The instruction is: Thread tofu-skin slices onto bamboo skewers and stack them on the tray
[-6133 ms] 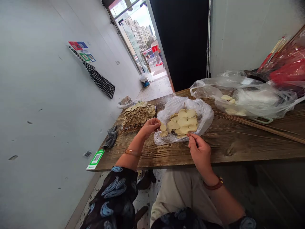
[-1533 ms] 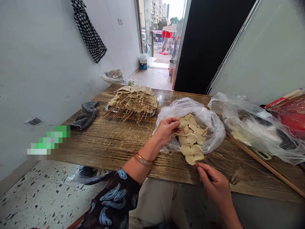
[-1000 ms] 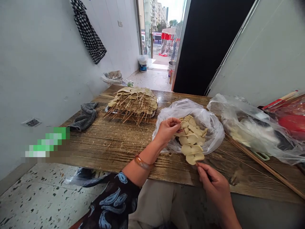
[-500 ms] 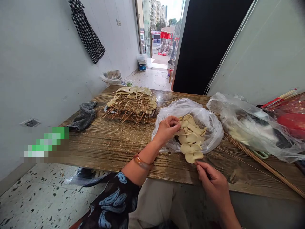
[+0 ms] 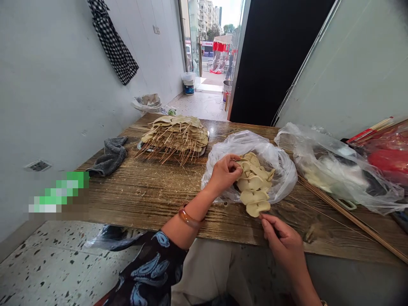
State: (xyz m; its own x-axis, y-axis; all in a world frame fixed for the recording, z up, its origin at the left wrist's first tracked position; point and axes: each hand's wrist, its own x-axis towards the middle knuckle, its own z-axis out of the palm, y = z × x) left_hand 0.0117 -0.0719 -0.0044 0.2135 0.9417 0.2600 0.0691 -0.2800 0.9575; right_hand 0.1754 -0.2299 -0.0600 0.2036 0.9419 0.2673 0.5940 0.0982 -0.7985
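Little has shifted since a moment ago: the left hand (image 5: 225, 173) has curled tighter, pinching a pale slice at the top of the skewered slices (image 5: 254, 189), which lie half inside the clear bag (image 5: 280, 170). Right hand (image 5: 282, 238) grips the skewer's near end at the table (image 5: 153, 191) edge. One heap of finished skewers (image 5: 175, 138) (far left), one grey cloth (image 5: 110, 155); bare wood lies between.

At the centre of the frame, pale slices (image 5: 254, 189) in a clear plastic bag (image 5: 277, 163) are pinched by the left hand (image 5: 224, 173). Their lowest slice is gripped by the right hand (image 5: 282, 242). A skewer pile (image 5: 174, 136) is seen at upper left.
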